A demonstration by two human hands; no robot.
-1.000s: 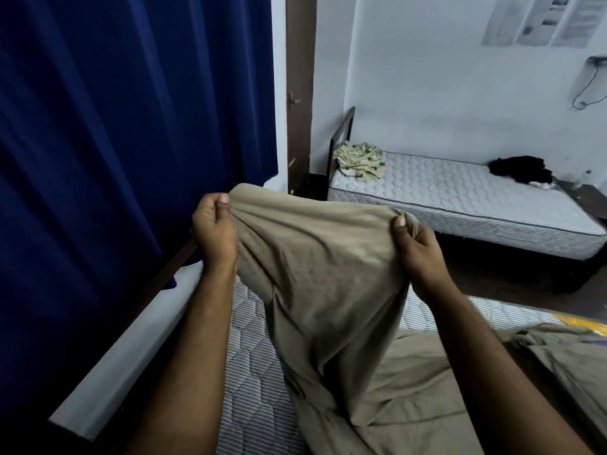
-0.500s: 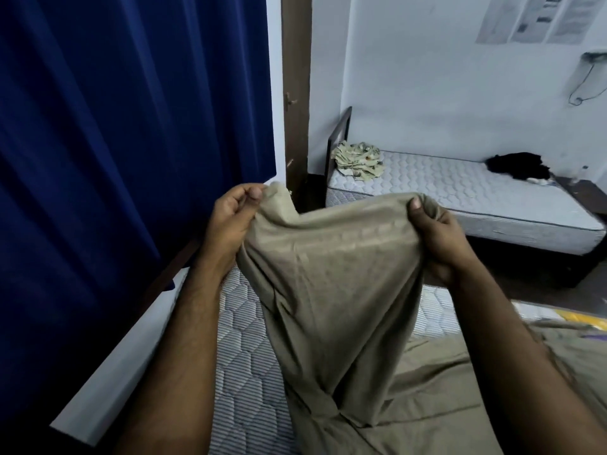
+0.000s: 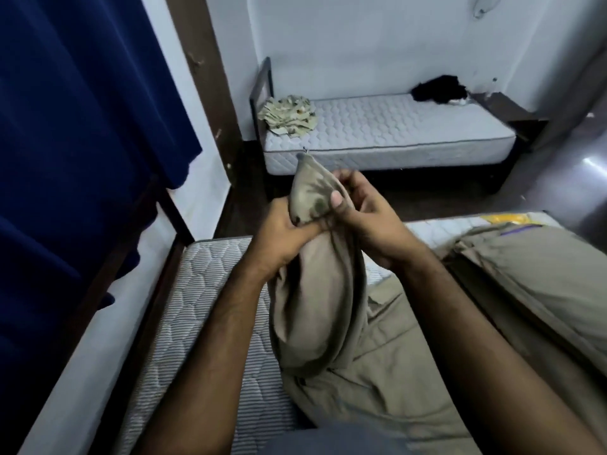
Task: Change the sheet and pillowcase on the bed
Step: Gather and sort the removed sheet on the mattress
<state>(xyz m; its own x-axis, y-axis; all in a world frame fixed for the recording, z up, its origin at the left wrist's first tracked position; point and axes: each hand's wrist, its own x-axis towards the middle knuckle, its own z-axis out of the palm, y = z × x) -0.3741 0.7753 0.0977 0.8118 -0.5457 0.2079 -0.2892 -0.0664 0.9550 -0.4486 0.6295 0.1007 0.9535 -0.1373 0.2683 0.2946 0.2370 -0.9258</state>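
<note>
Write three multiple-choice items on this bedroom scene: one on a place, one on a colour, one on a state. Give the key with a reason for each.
1. Where does the patterned crumpled cloth lie?
A. on the far mattress, at its headboard end
B. on the floor
C. on the near mattress

2. What colour is the curtain?
A. white
B. dark blue
C. red

3. How do the hands stand on the tan sheet?
A. both hang free
B. only one touches it
C. both grip its bunched top

Key: 1 A, it sits by the far bed's dark frame; 2 B, deep blue folds; 3 C, left hand and right hand close together on the fabric.
</note>
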